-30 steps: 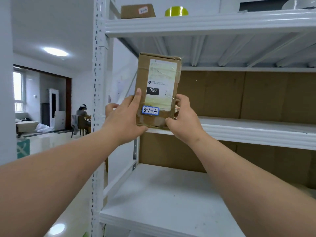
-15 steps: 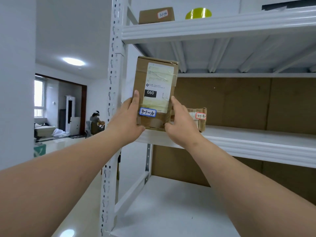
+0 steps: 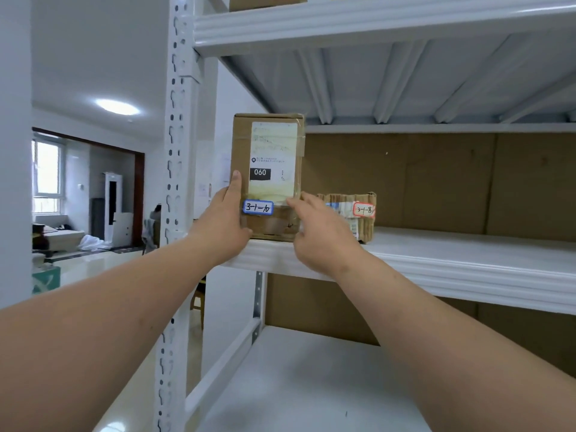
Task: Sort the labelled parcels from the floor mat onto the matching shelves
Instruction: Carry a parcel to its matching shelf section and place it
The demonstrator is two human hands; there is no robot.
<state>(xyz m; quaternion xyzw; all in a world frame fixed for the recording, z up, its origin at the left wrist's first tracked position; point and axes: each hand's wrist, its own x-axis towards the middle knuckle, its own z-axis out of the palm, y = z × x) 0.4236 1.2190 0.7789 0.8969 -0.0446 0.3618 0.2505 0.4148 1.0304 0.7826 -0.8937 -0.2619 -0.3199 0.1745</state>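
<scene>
A brown cardboard parcel (image 3: 271,145) stands upright at the left end of the middle shelf (image 3: 467,260), its bottom on the shelf's front edge. It bears a white shipping slip marked 060 and a blue-edged label (image 3: 258,207) reading 3-1-10. My left hand (image 3: 223,222) holds its left side, thumb lying up the front face. My right hand (image 3: 324,235) holds the lower right corner, thumb on the front, the other fingers hidden beside the box.
Just right of it lies a low parcel (image 3: 358,210) with a red-edged label 3-1-8. The white upright post (image 3: 174,182) stands close on the left. Another box (image 3: 265,1) sits on the top shelf (image 3: 374,23). Below is the lower shelf (image 3: 311,385).
The parcel has come down and deeper in, from held tilted in front of the shelf to standing on its edge. The 3-1-8 parcel has come into view.
</scene>
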